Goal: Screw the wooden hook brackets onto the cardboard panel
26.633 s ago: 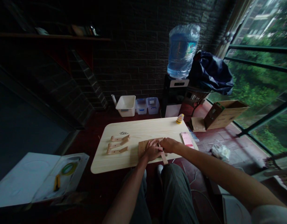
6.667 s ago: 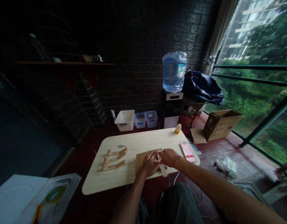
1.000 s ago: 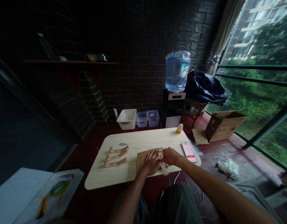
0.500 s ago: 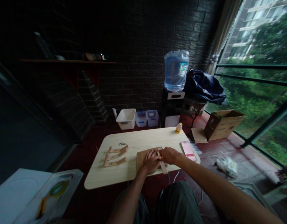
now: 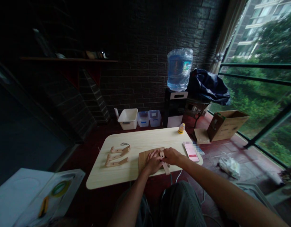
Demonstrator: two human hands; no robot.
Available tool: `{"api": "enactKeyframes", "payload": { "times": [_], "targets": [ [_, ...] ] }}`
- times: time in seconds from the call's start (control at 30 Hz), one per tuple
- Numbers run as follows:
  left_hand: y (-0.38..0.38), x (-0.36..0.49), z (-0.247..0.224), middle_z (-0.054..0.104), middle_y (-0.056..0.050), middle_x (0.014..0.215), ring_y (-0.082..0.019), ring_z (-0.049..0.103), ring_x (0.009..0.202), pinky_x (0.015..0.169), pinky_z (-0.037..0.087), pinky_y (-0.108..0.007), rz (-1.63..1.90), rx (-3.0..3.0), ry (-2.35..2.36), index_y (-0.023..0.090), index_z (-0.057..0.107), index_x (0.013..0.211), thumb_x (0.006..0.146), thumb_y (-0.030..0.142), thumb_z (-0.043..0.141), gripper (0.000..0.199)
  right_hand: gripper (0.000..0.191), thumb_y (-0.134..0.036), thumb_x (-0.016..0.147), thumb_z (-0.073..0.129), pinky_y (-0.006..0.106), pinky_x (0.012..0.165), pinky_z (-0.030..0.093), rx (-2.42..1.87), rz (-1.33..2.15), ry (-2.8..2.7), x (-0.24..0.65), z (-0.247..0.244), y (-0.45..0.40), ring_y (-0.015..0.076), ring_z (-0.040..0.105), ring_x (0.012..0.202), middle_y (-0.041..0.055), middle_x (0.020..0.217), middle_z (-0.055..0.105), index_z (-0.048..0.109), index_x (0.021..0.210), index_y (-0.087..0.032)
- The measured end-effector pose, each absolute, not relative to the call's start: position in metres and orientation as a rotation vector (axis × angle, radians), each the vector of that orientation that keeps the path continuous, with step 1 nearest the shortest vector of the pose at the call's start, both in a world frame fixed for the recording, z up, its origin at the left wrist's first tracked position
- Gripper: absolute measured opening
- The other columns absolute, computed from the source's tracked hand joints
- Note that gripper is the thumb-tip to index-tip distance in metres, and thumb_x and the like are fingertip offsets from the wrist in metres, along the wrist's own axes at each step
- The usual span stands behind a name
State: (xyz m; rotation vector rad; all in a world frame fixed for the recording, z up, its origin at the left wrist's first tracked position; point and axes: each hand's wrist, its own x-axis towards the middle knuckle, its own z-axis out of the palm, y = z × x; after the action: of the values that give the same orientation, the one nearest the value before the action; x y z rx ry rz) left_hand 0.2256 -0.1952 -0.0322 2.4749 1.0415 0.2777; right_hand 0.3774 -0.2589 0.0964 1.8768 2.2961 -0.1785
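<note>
On the table lies a brown cardboard piece, with a narrow wooden strip crossing its right part; the strip's near end reaches towards the table's front edge. My left hand rests on the cardboard, fingers stretched out and tips beside the strip. My right hand is closed over the strip's middle, close to the left fingertips. Whatever is inside its fingers is hidden. To the left stand joined wooden pieces with holes, beside a small pile of dark screws.
The pale table also bears a phone at right and a yellow-capped bottle at the far corner. An open white case stands at lower left. Behind are plastic bins, a water dispenser and a cardboard box.
My right hand has turned slightly over the strip, and a bit of yellow seen at its fingers before is now hidden. My left hand stays in place. The view has tilted slightly.
</note>
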Motion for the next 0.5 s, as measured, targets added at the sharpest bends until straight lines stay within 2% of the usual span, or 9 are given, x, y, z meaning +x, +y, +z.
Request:
{"api": "enactKeyframes", "payload": {
  "times": [0.13, 0.23, 0.33, 0.5],
  "targets": [
    [-0.194, 0.224, -0.034, 0.037, 0.000, 0.161, -0.027, 0.024, 0.152, 0.124, 0.018, -0.054, 0.307, 2.498, 1.007, 0.030, 0.071, 0.112, 0.092, 0.039, 0.058, 0.025, 0.047, -0.048, 0.096, 0.052, 0.029, 0.074, 0.054, 1.851, -0.211, 2.341, 0.383, 0.107, -0.267, 0.0269, 0.074, 0.095, 0.0158, 0.104, 0.076, 0.064, 0.124, -0.012],
    [-0.193, 0.224, -0.036, 0.038, 0.001, 0.160, -0.027, 0.024, 0.152, 0.123, 0.018, -0.056, 0.337, 2.475, 0.996, 0.031, 0.073, 0.107, 0.092, 0.038, 0.058, 0.022, 0.039, -0.043, 0.096, 0.054, 0.030, 0.076, 0.054, 1.789, -0.196, 2.384, 0.383, 0.116, -0.270, 0.0268, 0.074, 0.097, 0.0137, 0.105, 0.077, 0.064, 0.123, -0.017],
    [-0.194, 0.224, -0.036, 0.038, 0.000, 0.160, -0.028, 0.024, 0.152, 0.123, 0.018, -0.056, 0.350, 2.454, 0.989, 0.030, 0.073, 0.105, 0.091, 0.037, 0.059, 0.021, 0.033, -0.035, 0.097, 0.053, 0.033, 0.080, 0.054, 1.738, -0.157, 2.402, 0.380, 0.119, -0.270, 0.0283, 0.073, 0.100, 0.0168, 0.107, 0.076, 0.066, 0.119, -0.015],
    [-0.196, 0.224, -0.034, 0.039, -0.001, 0.159, -0.029, 0.025, 0.151, 0.123, 0.017, -0.057, 0.364, 2.428, 1.020, 0.028, 0.074, 0.102, 0.089, 0.037, 0.062, 0.020, 0.039, -0.030, 0.097, 0.054, 0.036, 0.086, 0.053, 1.681, -0.124, 2.402, 0.372, 0.112, -0.264, 0.0304, 0.069, 0.108, 0.0217, 0.114, 0.073, 0.062, 0.127, -0.006]
  ]
}}
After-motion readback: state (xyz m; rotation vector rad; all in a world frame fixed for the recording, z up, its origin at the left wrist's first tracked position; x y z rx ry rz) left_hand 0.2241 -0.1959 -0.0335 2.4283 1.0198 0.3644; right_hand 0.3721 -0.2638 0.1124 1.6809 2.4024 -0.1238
